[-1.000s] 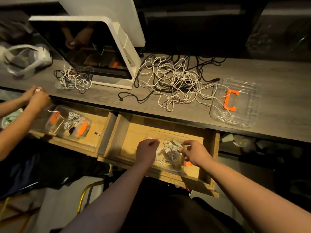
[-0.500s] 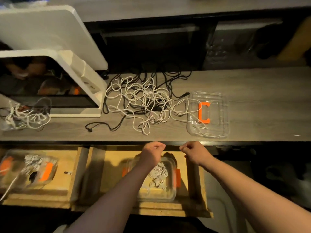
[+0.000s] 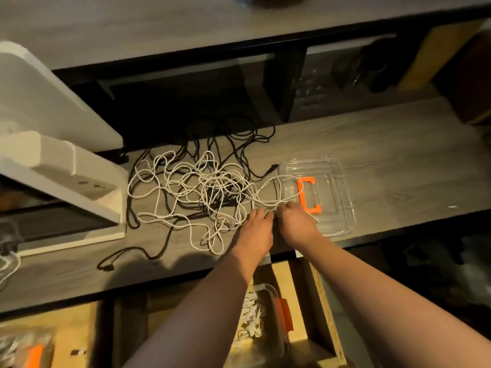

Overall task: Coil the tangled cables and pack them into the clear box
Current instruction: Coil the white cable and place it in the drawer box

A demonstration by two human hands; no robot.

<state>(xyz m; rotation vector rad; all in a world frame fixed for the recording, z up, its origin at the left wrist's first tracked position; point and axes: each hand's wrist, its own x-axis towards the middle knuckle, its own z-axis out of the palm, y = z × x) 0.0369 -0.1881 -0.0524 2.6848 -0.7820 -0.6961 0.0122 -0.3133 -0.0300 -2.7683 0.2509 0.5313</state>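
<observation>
Because the white cables (image 3: 191, 187) lie knotted with black cables (image 3: 233, 144) on the table (image 3: 398, 144) beside the clear box (image 3: 337, 208), pulling may tighten knots; left hand (image 3: 255, 229) and right hand (image 3: 297, 224) reach in, fingers' grip unclear.

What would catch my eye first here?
A big tangle of white and black cables sprawls across the middle of the desk. Both hands, left and right, reach into its right edge, beside a clear box with an orange handle.
</observation>
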